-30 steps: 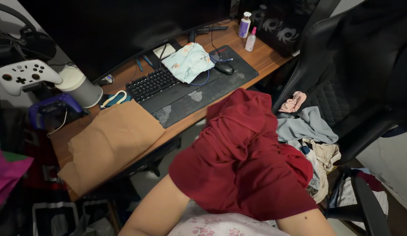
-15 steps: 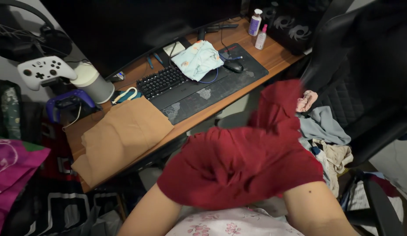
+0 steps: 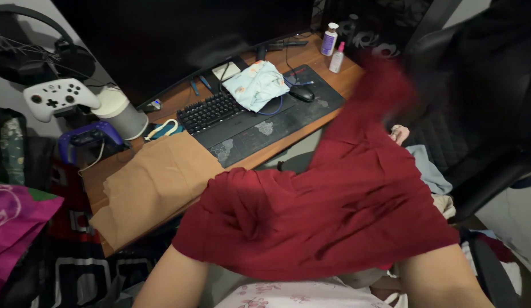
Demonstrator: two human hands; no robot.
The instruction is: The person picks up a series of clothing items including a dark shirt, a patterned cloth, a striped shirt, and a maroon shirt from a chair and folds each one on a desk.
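Observation:
A dark red garment (image 3: 334,211) is stretched out in front of me, over my lap and the desk's front edge. My left forearm (image 3: 174,279) and my right forearm (image 3: 436,279) both run up under its lower hem, so the cloth hides both hands. They hold it up and spread it from beneath. Its upper right corner is blurred, up by the black chair (image 3: 482,114).
A wooden desk (image 3: 174,100) holds a monitor (image 3: 191,40), keyboard (image 3: 211,111), mouse (image 3: 302,94), pale blue cloth (image 3: 257,85), tan folded sheet (image 3: 157,182) and two small bottles (image 3: 330,39). Game controllers (image 3: 57,97) sit left. Clothes (image 3: 428,171) lie on the chair.
The red garment has been pulled wider between my arms, and its far right corner has swung up towards the chair. My view has shifted slightly.

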